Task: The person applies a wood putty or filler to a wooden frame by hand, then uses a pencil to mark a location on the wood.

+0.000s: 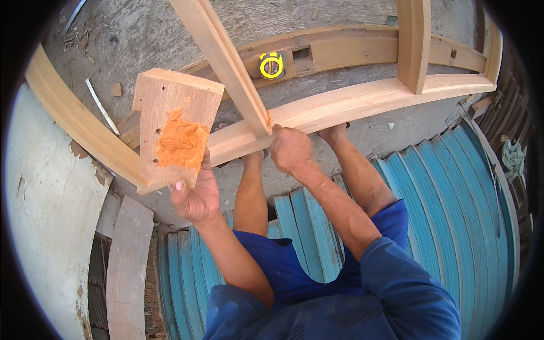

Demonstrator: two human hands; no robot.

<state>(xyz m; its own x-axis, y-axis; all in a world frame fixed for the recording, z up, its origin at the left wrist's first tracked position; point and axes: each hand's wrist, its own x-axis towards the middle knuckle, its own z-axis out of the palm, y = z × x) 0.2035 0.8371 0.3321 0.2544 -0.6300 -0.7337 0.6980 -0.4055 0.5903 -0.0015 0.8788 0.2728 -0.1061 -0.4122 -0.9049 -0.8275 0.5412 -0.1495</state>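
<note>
My left hand (pixel 198 195) grips the lower edge of a piece of wooden board (pixel 150 102), thumb in front and fingers behind. A thick smear of orange putty (pixel 181 141) covers the board's middle and lower part. My right hand (pixel 290 149) is closed in a fist against a wooden frame (pixel 351 105), right at the joint where an upright bar (pixel 226 56) meets the long rail. A little orange putty shows on that joint, just above my knuckles. Whatever my right fingers hold is hidden by the fist.
On a second curved wooden piece (pixel 354 51) behind the frame rests a yellow and black tape measure (pixel 272 66). Another crossbar (pixel 413 45) rises at the right. Blue corrugated sheeting (pixel 442 192) lies beneath me. A pale panel (pixel 51 209) stands at the left.
</note>
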